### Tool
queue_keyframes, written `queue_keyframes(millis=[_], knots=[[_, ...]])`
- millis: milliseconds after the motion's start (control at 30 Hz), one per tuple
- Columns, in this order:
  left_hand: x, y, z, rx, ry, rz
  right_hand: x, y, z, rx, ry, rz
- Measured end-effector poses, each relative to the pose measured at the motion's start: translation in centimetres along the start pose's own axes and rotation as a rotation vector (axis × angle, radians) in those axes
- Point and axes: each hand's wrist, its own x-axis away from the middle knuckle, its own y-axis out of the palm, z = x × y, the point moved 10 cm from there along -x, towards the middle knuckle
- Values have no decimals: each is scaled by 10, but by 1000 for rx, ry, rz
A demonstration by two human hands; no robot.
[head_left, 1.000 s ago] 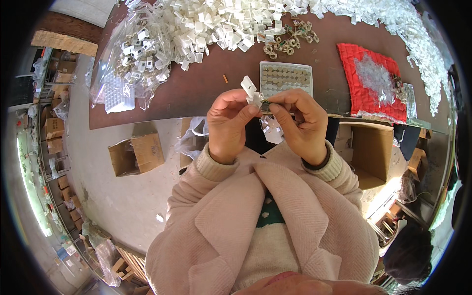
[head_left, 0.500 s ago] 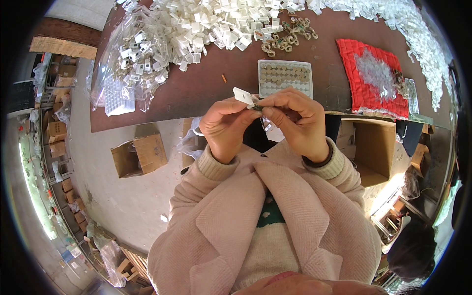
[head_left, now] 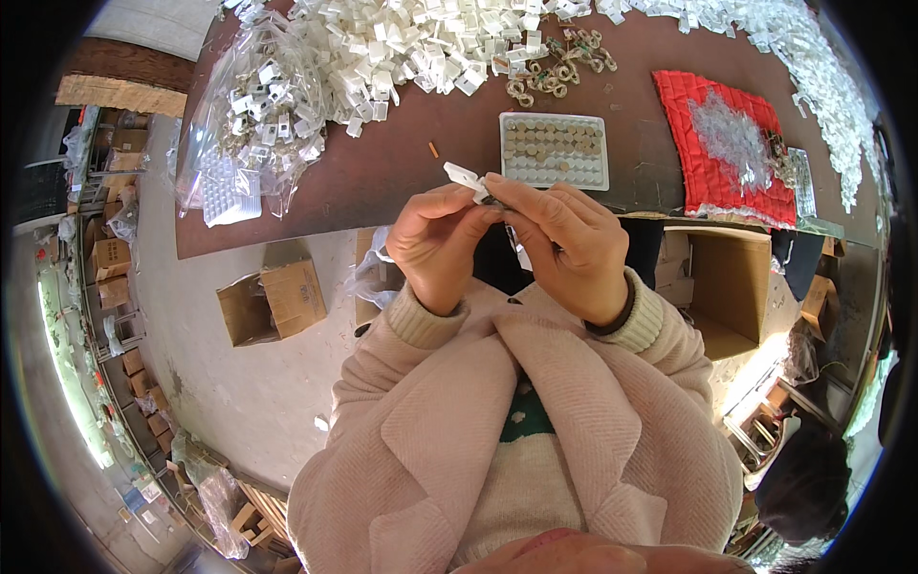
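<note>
A small white plastic casing [head_left: 463, 176] is pinched in my left hand [head_left: 435, 239], tilted up over the table's near edge. My right hand [head_left: 571, 239] meets it from the other side, with thumb and fingers closed at the casing's lower end. Some small dark part sits between the fingertips there, mostly hidden. Just beyond my hands lies a white tray [head_left: 585, 179] with rows of small round discs. A heap of similar white casings [head_left: 411, 48] covers the far side of the table.
Coiled wire pieces [head_left: 562, 72] lie by the heap. At the left is a clear bag of assembled parts [head_left: 273, 124]; at the right, a red quilted cloth [head_left: 681, 124] carries clear plastic pieces. Cardboard boxes [head_left: 295, 298] stand on the floor below the brown table [head_left: 392, 163].
The white casing has tipped lower and shifted slightly left. My right fingers have moved left and reach further over it; my left hand has barely moved.
</note>
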Motion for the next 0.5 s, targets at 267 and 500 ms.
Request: queue_keyframes(millis=[267,500], knots=[[2,-2,-5,-17,-24,85,8,4,25,-151,315,54],[3,3,-7,4,12,56,10,14,38,-383,472,-19]])
